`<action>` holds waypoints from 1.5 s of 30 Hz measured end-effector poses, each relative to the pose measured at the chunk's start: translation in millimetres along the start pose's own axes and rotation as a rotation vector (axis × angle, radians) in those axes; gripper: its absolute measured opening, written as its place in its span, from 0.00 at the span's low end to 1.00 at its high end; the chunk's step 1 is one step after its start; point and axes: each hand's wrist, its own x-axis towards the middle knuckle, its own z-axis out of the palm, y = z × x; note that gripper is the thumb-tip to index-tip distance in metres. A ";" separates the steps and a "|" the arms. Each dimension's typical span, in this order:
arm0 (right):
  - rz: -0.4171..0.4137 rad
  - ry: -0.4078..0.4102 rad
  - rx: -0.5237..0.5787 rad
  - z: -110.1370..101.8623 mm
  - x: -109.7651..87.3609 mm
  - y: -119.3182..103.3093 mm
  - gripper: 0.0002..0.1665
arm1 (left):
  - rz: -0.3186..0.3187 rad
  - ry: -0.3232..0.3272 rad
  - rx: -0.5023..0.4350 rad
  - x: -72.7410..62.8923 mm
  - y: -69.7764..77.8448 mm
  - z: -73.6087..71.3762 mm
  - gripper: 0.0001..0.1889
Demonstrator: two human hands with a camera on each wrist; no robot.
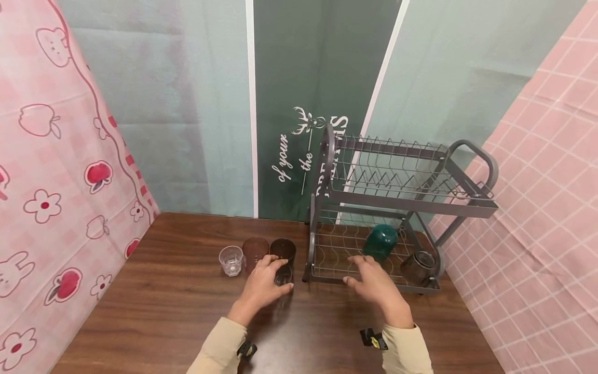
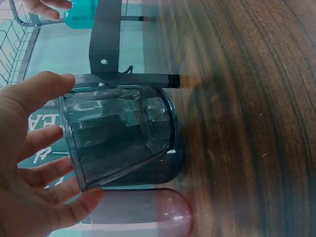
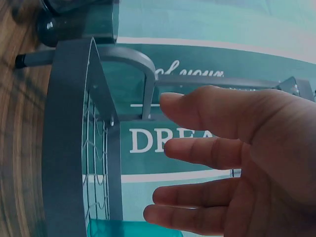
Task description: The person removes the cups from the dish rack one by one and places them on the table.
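Observation:
My left hand (image 1: pixel 263 284) reaches over a clear faceted glass (image 2: pixel 116 131), its thumb and fingers spread about the rim, fingertips right at the edge. In the left wrist view, a dark tinted glass (image 1: pixel 283 248) shows behind that clear one. A reddish-brown glass (image 1: pixel 254 250) and another small clear glass (image 1: pixel 231 262) stand to the left. My right hand (image 1: pixel 376 283) hovers by the front edge of the two-tier dish rack (image 1: pixel 341 197), fingers apart and nothing between them. On the lower tier sit a teal glass (image 1: pixel 380 241) and a dark grey glass (image 1: pixel 419 267).
Wire plate slots (image 1: pixel 388 171) fill the rack's upper tier, with curved handles at both ends. The brown wooden table (image 1: pixel 154 301) extends in front. Pink patterned cloths (image 1: pixel 42 166) hang at both sides and a green printed curtain (image 1: pixel 299 62) behind.

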 end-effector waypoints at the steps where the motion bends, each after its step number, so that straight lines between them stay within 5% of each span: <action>1: 0.000 0.007 -0.006 -1.0 0.3 1.6 0.29 | -0.003 0.001 -0.001 0.0 0.1 1.1 0.30; 24: 0.021 0.080 -0.070 -31.9 16.6 25.8 0.30 | -0.013 0.029 0.077 -3.8 -0.2 21.0 0.24; 45: 0.081 0.140 -0.090 -43.7 34.8 48.1 0.32 | -0.073 -0.016 0.159 -5.1 5.0 26.7 0.24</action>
